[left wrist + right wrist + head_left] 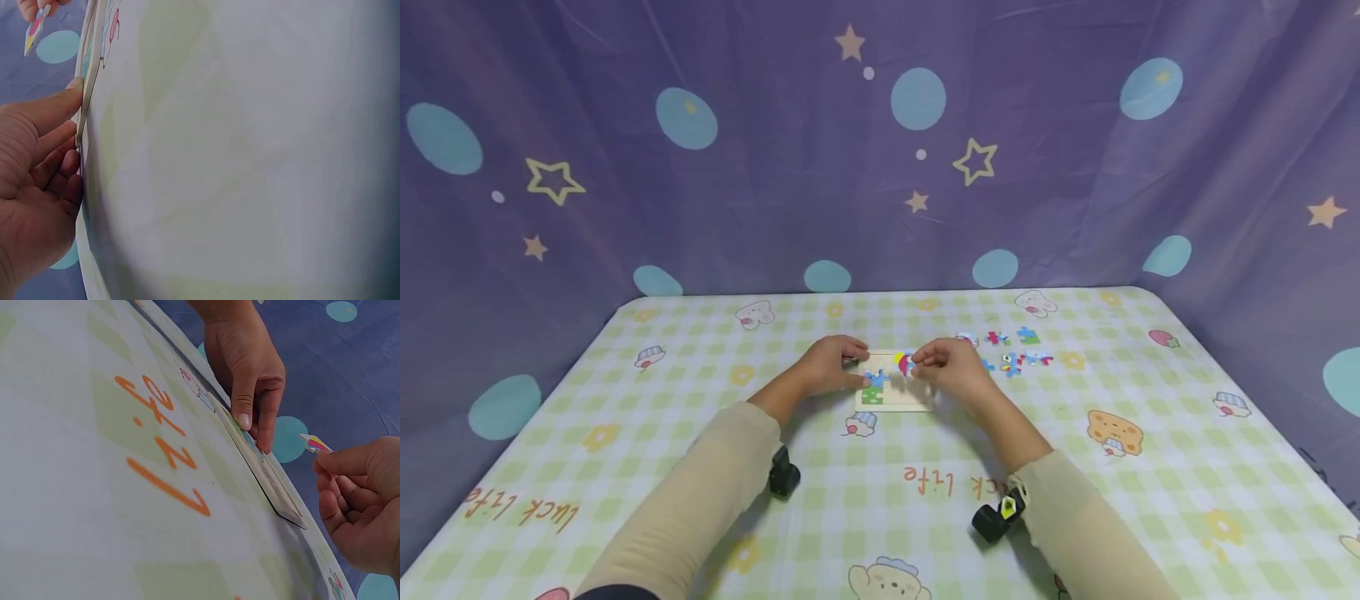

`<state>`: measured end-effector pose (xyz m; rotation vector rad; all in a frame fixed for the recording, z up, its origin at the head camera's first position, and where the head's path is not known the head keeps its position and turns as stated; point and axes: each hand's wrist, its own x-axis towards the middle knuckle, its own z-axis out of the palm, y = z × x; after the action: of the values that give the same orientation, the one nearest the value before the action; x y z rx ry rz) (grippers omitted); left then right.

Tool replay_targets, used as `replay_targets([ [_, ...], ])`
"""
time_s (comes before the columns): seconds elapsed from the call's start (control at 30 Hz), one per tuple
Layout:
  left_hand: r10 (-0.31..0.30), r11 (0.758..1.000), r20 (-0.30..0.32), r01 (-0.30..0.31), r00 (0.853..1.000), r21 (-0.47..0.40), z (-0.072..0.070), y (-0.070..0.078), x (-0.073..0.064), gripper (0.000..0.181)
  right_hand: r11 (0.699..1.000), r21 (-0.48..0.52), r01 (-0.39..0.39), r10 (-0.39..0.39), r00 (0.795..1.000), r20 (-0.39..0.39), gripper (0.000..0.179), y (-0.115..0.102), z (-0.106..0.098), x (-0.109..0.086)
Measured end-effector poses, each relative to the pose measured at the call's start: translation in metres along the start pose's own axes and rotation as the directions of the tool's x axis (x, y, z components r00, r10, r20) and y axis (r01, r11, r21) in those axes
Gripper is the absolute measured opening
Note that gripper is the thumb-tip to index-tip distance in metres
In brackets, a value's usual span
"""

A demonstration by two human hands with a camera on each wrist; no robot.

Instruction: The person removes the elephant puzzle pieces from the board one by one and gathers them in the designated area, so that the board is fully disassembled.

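Note:
A small pale puzzle board (898, 407) lies on the table in front of me. Joined blue and green puzzle pieces (873, 393) fill part of its left side. My left hand (832, 367) holds the board's left end, its thumb down over the pieces and its other fingers toward the far corner. Between thumb and fingertips my right hand (958, 368) pinches one puzzle piece (315, 444), coloured yellow, pink and blue. In the right wrist view this piece is raised above the board, tilted, near its right half.
To the right of the board lie several loose puzzle pieces (1011, 363), some of them near a green and blue piece (1027, 335). A checked, printed cloth (820, 533) covers the table. Behind its far edge hangs a purple curtain (790, 183).

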<state>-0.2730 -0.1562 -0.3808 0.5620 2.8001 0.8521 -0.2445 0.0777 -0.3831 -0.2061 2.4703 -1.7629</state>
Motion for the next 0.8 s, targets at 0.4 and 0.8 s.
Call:
replay_targets([
  [0.4,-0.018,1.000,0.003,0.018,1.000,-0.012,-0.001,-0.003,0.001,0.049,0.998,-0.034,0.061,-0.062,0.998,-0.014,0.012,-0.001,-0.016,-0.013],
  [0.8,-0.028,0.999,0.009,0.028,1.000,-0.016,0.001,-0.001,0.002,0.049,0.997,-0.016,0.070,-0.071,0.997,-0.023,0.016,0.004,-0.037,-0.020],
])
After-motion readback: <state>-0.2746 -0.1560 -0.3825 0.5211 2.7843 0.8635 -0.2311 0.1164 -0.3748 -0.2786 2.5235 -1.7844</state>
